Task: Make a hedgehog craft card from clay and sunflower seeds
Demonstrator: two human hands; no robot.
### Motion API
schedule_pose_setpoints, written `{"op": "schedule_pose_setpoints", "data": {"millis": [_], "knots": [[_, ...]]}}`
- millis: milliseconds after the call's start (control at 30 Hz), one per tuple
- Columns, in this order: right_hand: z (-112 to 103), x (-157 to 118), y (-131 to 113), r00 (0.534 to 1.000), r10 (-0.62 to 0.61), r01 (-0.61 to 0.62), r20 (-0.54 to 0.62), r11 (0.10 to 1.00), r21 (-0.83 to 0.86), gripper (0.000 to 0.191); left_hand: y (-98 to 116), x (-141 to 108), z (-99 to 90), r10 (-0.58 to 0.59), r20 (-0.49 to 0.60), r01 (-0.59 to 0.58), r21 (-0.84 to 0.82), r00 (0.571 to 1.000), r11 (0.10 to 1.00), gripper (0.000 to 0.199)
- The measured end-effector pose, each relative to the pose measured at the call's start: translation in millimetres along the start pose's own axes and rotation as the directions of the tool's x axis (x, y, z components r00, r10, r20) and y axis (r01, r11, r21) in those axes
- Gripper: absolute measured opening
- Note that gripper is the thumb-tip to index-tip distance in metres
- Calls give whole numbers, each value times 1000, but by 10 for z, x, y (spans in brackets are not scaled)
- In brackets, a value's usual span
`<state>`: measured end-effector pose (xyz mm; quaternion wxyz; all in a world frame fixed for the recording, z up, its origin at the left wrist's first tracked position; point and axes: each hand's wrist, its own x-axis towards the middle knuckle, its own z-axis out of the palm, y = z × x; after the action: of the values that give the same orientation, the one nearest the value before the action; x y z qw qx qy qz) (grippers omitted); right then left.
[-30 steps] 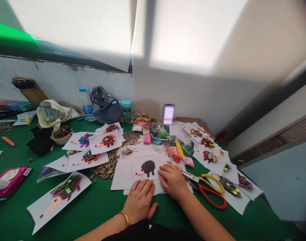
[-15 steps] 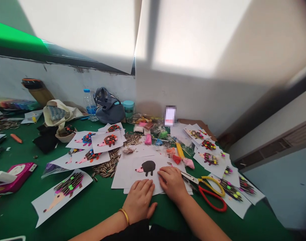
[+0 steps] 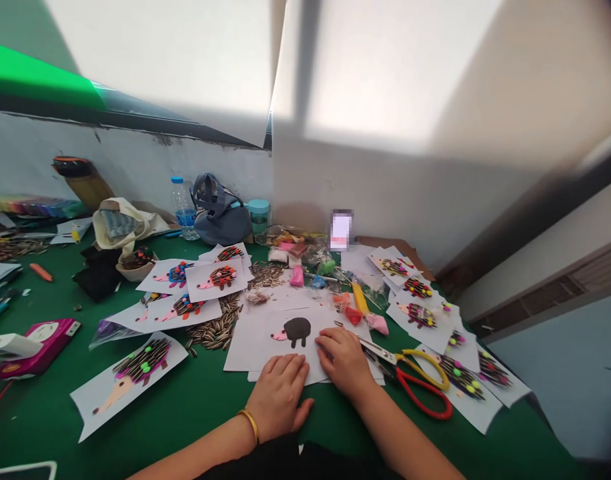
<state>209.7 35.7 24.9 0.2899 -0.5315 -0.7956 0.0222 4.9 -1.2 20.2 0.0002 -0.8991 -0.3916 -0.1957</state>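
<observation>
hedgehog pic (image 3: pixel 296 331) x1, l hand (image 3: pixel 279 397) + r hand (image 3: pixel 346 363) (2) on paper (image 3: pixel 250 343).

Wearer: black top (image 3: pixel 280 460), plain dark cloth, only its lower-frame part in view. Yellow-gold bangle (image 3: pixel 250 425) on the wrist of the left hand (image 3: pixel 280 390): one slim, rounded, shiny band, any engraving too small to read. Right hand (image 3: pixel 345 360) and both forearms bare. Small white patch at the black cloth's upper edge, can't tell what.
</observation>
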Motion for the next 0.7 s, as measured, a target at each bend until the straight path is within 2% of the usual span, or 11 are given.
{"op": "schedule_pose_setpoints", "data": {"millis": [700], "knots": [[-10,40,-10,1000,1,-2,22,998,58,19,-13,-1,18,-3,6,3,-26,1000,1000,51]]}}
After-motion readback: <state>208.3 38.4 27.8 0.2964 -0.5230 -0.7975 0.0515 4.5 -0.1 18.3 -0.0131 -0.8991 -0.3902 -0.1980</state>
